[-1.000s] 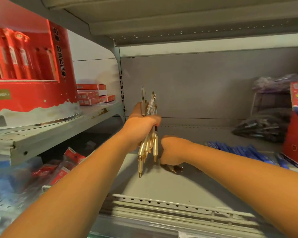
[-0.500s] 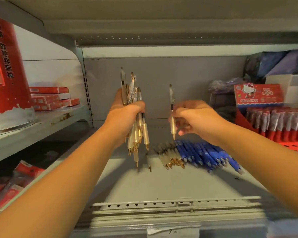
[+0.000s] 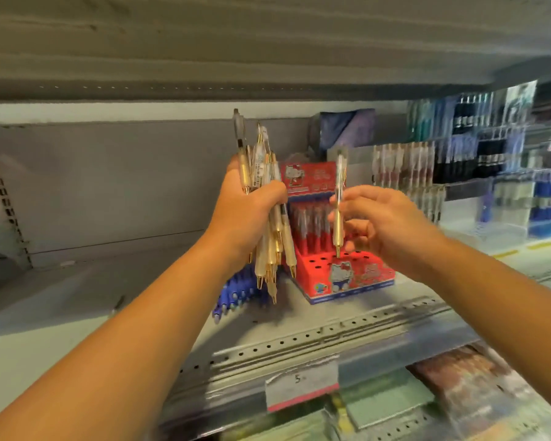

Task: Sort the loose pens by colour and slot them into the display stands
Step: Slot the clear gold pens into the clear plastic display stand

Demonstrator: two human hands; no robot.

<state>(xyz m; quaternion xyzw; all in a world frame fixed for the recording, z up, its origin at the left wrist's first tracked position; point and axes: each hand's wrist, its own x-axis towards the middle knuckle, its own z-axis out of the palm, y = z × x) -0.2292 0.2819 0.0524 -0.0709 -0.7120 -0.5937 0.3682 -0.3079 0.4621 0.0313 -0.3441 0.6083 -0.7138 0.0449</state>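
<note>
Blue pens [image 3: 233,292]: a loose heap lying on the shelf [image 3: 77,297], low and to the left of the stand, partly hidden behind the left forearm.
Left hand [image 3: 245,214]: the fingers are curled tight round a bundle of gold pens and hold it up just left of the stand.
Gold bundle [image 3: 269,249]: nearly upright and a little fanned, with tips down and clickers up. The lowest tips hang above the blue pens, and I see no contact.
Single gold pen [image 3: 338,230]: its long axis is close to vertical, tip down. The tip is just above the front tier of the stand, at or very near one hole. Whether it has entered I cannot tell.
Display stand [image 3: 366,276]: red with a cartoon cat print, standing on the shelf. The back rows hold red pens [image 3: 312,227], and the front tier shows empty holes.
Right hand [image 3: 385,224]: the thumb and fingertips pinch the single pen about mid-barrel, and the other fingers are loosely bent.
Coming move, as I judge it: the hole lies straight below the pinching fingers, so a short descent along the pen's own axis should seat it. The right hand is the nearer one. A gold pen among red ones may not match the sorting.
</note>
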